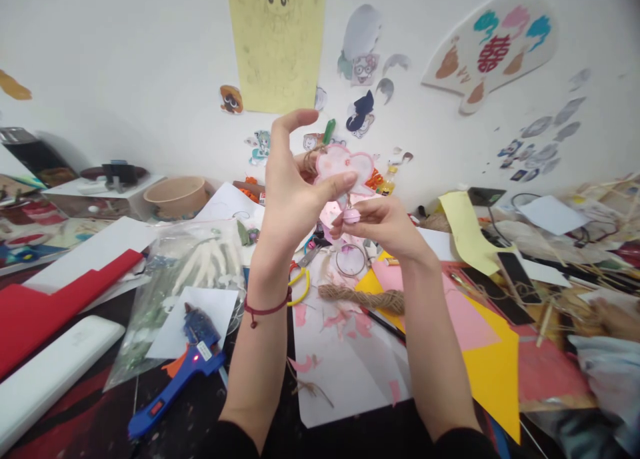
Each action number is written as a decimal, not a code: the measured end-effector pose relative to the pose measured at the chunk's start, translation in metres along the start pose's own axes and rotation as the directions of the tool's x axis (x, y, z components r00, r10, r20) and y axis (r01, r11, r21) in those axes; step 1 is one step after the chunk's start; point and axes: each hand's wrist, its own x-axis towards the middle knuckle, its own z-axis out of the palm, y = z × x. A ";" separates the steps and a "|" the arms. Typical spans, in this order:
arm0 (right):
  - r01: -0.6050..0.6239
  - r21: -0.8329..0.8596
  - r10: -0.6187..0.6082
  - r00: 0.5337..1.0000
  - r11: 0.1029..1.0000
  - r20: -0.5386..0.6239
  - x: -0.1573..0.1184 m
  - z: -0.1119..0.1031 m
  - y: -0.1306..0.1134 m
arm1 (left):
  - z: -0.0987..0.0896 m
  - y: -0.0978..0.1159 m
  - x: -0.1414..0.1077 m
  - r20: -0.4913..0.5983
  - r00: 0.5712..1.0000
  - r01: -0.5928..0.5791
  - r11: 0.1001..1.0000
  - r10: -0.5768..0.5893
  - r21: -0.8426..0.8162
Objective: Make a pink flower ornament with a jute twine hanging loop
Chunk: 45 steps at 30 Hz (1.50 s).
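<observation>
Raised in front of the wall, my left hand (300, 186) holds a pink flower-shaped piece (343, 162), its thumb pressed on the front. My right hand (383, 222) pinches a small pink bell (351, 216) just below that piece. More pale pink shapes (330, 212) hang between the two hands, partly hidden by fingers. Brown twine shows behind the left fingers. Below lie a metal ring (351, 259), a braid of twine (360, 298) and yellow-handled scissors (299, 284). White paper (345, 379) with pink scraps lies between my forearms.
A blue glue gun (185, 372) with a lit red light rests at the left, near a plastic bag (150, 299) and a white box-like object (60, 379). Yellow sheets (493, 372), pink paper (470, 322) and dark phones (500, 296) lie at the right.
</observation>
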 end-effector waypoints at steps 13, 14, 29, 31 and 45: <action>-0.040 -0.081 0.041 0.999 0.996 0.010 0.005 0.010 0.006 | -0.001 0.015 -0.002 -0.150 0.988 0.047 0.999 -0.046 0.003; -0.044 -0.089 0.048 0.998 0.995 0.039 0.005 0.010 0.007 | -0.001 0.016 -0.002 -0.155 0.987 0.044 0.999 -0.042 0.010; 0.244 -0.466 -0.413 0.858 0.851 -0.305 -0.006 0.031 -0.017 | 0.001 0.034 -0.005 -0.212 0.973 -0.058 0.988 0.088 0.144; 0.229 -0.533 -0.460 0.815 0.815 -0.353 -0.006 0.042 -0.019 | 0.000 0.039 -0.006 -0.231 0.966 -0.080 0.982 0.118 0.170; 0.297 -0.404 -0.442 0.831 0.865 -0.337 0.001 0.051 -0.009 | -0.008 0.020 0.003 -0.279 0.918 -0.292 0.956 0.283 0.009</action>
